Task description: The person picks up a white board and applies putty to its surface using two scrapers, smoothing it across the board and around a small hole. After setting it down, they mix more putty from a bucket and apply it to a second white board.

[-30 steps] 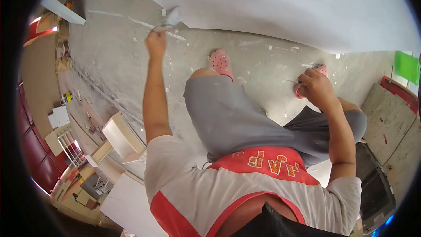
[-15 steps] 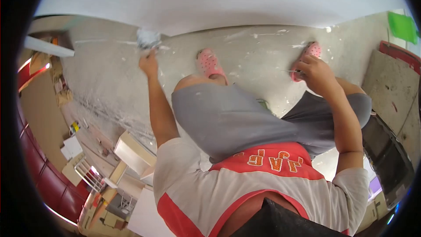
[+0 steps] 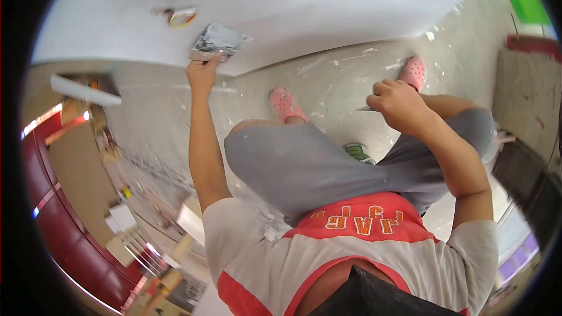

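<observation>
My left hand [image 3: 203,76] is closed on the lower edge of a flat plate [image 3: 221,41] smeared with grey-white paste, held up by the white wall [image 3: 328,6]. Above that plate, wires [image 3: 181,17] in yellow and red stick out of the wall. On the right, my right hand [image 3: 399,104] grips a thin-bladed tool [image 3: 366,109], its blade pointing left over the floor. Most of its handle is hidden by the fingers.
Pink clogs [image 3: 283,104] are on my feet on the spattered floor [image 3: 158,105]. A green object [image 3: 356,152] lies between my legs. Boards [image 3: 527,105] stand at the right, near a green item [image 3: 528,7]. Dark red panels [image 3: 76,228] and clutter fill the left.
My left hand has risen with the plate, from low by the wall's base to just below the wires. My right hand has shifted slightly left and down, still gripping the tool. The view has shifted.
</observation>
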`<state>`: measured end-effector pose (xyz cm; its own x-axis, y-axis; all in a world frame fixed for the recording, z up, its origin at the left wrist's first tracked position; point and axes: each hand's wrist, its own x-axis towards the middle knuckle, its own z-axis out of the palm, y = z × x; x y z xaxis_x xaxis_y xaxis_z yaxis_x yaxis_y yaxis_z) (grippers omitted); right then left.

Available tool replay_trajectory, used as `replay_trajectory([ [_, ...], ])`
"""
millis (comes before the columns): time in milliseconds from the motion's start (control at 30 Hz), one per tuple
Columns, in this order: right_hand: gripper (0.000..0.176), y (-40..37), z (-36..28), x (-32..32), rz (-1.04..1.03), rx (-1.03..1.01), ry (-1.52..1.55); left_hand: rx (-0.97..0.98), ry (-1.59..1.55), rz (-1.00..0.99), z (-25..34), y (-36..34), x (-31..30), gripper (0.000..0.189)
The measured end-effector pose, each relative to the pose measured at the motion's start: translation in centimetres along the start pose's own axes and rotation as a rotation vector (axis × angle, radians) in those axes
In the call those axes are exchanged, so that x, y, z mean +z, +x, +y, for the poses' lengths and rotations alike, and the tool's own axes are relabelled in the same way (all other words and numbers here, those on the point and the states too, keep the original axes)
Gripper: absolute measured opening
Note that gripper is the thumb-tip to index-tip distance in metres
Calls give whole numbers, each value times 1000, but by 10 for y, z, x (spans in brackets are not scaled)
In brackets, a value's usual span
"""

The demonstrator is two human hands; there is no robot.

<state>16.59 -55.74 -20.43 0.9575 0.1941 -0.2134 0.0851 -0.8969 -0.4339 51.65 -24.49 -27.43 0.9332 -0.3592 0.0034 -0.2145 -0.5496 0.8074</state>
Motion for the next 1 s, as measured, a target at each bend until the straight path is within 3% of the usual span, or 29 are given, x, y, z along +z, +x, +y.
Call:
replay_trajectory([
  [233, 12, -32, 3, 3, 147, 35, 8, 561, 278, -219, 146, -18, 151, 27],
  [300, 9, -41, 4, 1, 165, 49, 39, 612, 367, -228, 188, -16, 196, 27],
  [467, 11, -53, 5, -3, 151, 155, 46, 1025, 440, -365, 250, -38, 329, 20],
  [567, 10, -61, 6, -26, 268, 136, 112, 937, 640, -450, 258, -59, 382, 18],
  [700, 12, -59, 5, -30, 314, 126, 115, 1087, 596, -364, 288, -47, 353, 18],
  [833, 12, -62, 4, -45, 291, 56, 106, 1226, 473, -21, 361, -4, 228, 22],
  [867, 12, -63, 4, -50, 276, 56, 93, 1083, 550, 100, 383, 1, 190, 24],
  [900, 11, -63, 5, -55, 266, 56, 101, 1062, 527, 218, 405, 9, 158, 26],
  [1000, 11, -63, 11, -71, 228, 67, 137, 870, 210, 289, 468, 16, 83, 23],
])
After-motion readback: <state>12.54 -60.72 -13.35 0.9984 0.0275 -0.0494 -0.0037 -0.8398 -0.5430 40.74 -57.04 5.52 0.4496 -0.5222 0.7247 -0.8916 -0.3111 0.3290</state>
